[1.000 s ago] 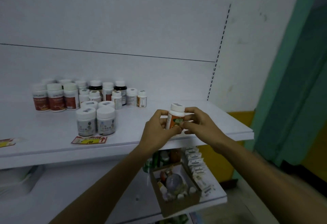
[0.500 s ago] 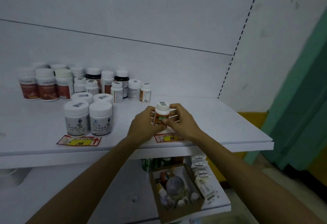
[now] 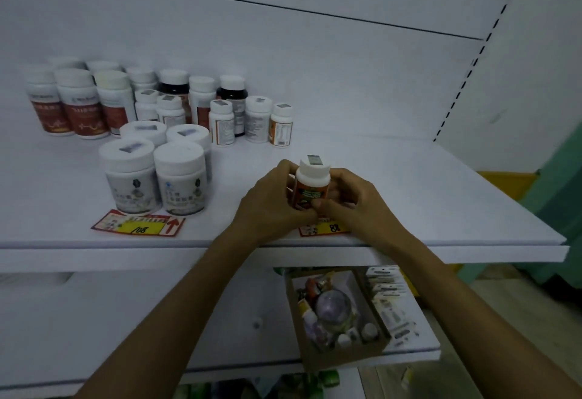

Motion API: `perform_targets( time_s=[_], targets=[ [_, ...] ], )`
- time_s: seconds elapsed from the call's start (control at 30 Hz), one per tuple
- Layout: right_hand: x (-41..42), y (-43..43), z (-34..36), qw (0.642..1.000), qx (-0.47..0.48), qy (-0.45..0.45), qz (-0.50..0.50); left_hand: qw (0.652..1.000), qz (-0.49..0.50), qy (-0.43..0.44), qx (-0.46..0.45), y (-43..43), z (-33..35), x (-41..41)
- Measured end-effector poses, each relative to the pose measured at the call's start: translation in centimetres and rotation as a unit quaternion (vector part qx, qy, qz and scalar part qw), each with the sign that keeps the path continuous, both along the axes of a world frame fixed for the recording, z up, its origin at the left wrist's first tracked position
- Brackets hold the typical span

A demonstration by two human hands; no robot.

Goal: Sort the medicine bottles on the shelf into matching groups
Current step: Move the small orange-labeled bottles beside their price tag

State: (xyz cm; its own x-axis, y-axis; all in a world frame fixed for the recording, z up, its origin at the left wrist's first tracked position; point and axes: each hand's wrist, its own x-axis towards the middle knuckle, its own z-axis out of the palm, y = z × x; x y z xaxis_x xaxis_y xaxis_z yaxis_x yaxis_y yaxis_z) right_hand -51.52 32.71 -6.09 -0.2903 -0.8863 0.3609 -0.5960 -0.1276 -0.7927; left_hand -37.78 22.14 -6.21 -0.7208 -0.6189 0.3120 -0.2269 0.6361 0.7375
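White shelf [image 3: 425, 197], the upper level of a wall unit, carries all the medicine bottles; a lower shelf [image 3: 126, 320] lies beneath it. On the lower shelf, under the hands, a cardboard box [image 3: 333, 362] holds mixed small items, with a row of small cartons [image 3: 390, 301] just beside it on the right. At rear left of the upper shelf stands a cluster of white-capped bottles: three red-labelled bottles [image 3: 83, 108] at far left, two dark bottles [image 3: 233, 99] behind, and a small orange-edged bottle [image 3: 281, 124] at the right end. Four wide white jars [image 3: 179, 175] form a square in front of this cluster. Near the front edge, right of the jars, the left hand [image 3: 271, 206] and right hand [image 3: 356, 200] meet, both curled round one held bottle [image 3: 311, 184], upright, orange label, white cap uppermost. Whether its base touches the shelf cannot be told. Two red-and-yellow price tags lie flat at the front edge: the left tag [image 3: 138, 225] before the jars, the right tag [image 3: 327, 228] partly under the hands.
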Motion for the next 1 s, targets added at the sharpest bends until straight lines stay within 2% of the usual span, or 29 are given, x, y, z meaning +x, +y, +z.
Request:
perform_targets(
  time_s=[0.8, 1.0],
  targets=[
    [-0.2, 0.0, 0.2, 0.997, 0.024, -0.067, 0.043, 0.996, 0.078, -0.036, -0.007, 3.6, 1.4, 1.3],
    [-0.6, 0.9, 0.8, 0.989, 0.029, -0.142, 0.037, 0.990, 0.132, -0.047, -0.032, 5.9, 2.9, 2.9]
  ],
)
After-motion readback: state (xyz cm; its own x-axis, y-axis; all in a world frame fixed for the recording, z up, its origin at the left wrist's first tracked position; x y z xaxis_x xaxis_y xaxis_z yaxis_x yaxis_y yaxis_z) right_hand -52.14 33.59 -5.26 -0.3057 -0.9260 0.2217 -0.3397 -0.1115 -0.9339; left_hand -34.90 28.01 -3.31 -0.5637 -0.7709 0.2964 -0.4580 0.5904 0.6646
